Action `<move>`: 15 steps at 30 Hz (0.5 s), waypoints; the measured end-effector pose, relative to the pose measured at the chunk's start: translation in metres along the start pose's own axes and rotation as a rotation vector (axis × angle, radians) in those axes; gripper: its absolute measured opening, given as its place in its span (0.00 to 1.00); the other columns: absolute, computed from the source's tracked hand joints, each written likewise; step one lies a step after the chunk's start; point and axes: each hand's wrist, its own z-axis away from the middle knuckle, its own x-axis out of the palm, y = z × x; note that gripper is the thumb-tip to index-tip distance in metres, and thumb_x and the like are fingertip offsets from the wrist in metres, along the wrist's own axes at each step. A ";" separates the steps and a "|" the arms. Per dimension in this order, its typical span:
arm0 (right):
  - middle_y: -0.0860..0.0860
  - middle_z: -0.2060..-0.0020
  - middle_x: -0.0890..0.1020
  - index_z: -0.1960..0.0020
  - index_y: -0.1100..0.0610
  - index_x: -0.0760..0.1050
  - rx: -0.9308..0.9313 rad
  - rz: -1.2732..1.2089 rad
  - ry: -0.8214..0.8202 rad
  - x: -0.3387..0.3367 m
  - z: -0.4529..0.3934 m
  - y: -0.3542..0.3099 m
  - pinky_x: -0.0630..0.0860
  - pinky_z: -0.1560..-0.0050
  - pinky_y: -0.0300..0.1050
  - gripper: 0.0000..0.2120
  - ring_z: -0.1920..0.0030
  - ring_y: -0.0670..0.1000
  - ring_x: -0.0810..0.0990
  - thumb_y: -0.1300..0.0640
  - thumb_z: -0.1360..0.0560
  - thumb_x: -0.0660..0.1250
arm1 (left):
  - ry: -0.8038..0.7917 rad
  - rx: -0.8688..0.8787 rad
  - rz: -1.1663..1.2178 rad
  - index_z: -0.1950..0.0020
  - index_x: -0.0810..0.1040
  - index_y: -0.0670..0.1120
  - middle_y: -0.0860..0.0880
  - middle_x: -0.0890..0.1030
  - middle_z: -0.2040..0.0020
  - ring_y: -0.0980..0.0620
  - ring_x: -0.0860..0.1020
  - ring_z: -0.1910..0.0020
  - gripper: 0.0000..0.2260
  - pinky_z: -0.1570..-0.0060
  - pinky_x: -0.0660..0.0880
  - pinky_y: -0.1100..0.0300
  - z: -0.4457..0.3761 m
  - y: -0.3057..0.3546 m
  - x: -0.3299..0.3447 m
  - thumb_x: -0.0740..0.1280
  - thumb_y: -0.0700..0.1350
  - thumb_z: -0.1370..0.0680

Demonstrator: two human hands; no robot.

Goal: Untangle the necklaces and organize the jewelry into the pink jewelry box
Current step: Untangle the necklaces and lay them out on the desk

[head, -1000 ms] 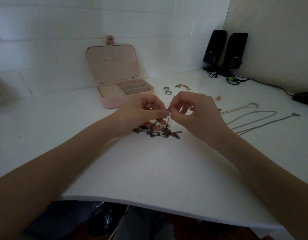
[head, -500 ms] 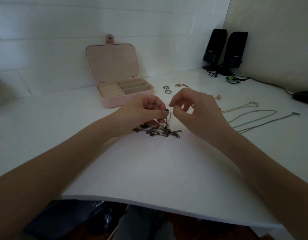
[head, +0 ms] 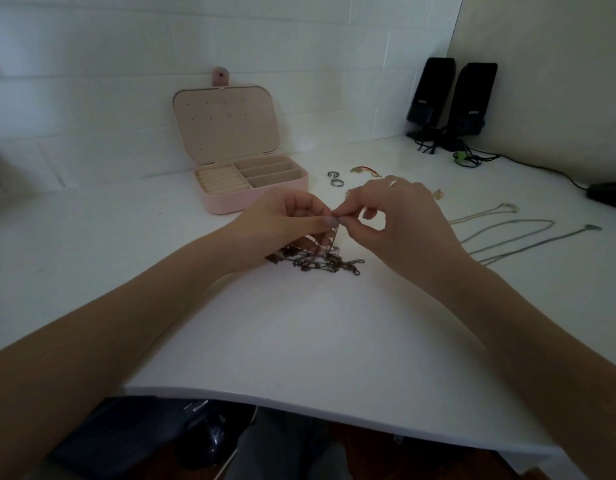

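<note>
A dark tangle of necklaces (head: 320, 261) lies on the white table in front of me. A thin chain rises from it to my fingertips. My left hand (head: 285, 223) and my right hand (head: 400, 216) meet above the tangle, and both pinch that chain between thumb and forefinger. The pink jewelry box (head: 251, 188) stands open behind my left hand, its lid upright and its compartments showing nothing inside. Three separate necklaces (head: 514, 233) lie stretched out to the right. Two rings (head: 335, 178) and a red and gold piece (head: 365, 169) lie between the box and my right hand.
Two black speakers (head: 451, 98) with cables stand at the back right corner. A dark object (head: 611, 195) sits at the right edge. A small gold piece (head: 438, 194) lies beyond my right hand. The table's front edge (head: 299, 398) curves close to me.
My right hand had drawn slightly away from the left and has closed back in, so both fingertips meet on the chain again. The tangle stays where it was.
</note>
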 end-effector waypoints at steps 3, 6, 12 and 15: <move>0.40 0.66 0.76 0.59 0.49 0.80 -0.059 0.138 0.035 0.000 0.002 -0.003 0.63 0.52 0.45 0.02 0.61 0.46 0.73 0.55 0.28 0.69 | -0.001 0.003 -0.017 0.59 0.79 0.42 0.48 0.82 0.66 0.55 0.79 0.67 0.02 0.64 0.76 0.67 -0.001 -0.001 0.000 0.69 0.38 0.26; 0.41 0.67 0.75 0.61 0.50 0.79 -0.079 0.225 0.062 0.002 0.002 -0.006 0.65 0.54 0.47 0.04 0.61 0.50 0.76 0.54 0.29 0.65 | -0.002 0.007 -0.034 0.59 0.79 0.41 0.48 0.82 0.67 0.55 0.78 0.68 0.03 0.64 0.76 0.67 -0.002 -0.001 0.000 0.68 0.38 0.25; 0.44 0.67 0.79 0.63 0.51 0.78 -0.126 0.261 0.071 0.003 0.002 -0.007 0.65 0.57 0.47 0.03 0.61 0.51 0.76 0.54 0.32 0.66 | -0.018 0.041 -0.125 0.61 0.78 0.44 0.47 0.81 0.68 0.52 0.77 0.67 0.04 0.61 0.74 0.62 -0.002 -0.005 0.001 0.69 0.38 0.26; 0.45 0.67 0.78 0.63 0.52 0.76 -0.133 0.258 0.085 0.005 0.002 -0.007 0.67 0.58 0.47 0.02 0.62 0.51 0.76 0.54 0.33 0.66 | 0.006 0.047 -0.160 0.63 0.78 0.46 0.48 0.80 0.68 0.50 0.77 0.65 0.01 0.57 0.74 0.56 -0.002 -0.005 0.001 0.68 0.42 0.31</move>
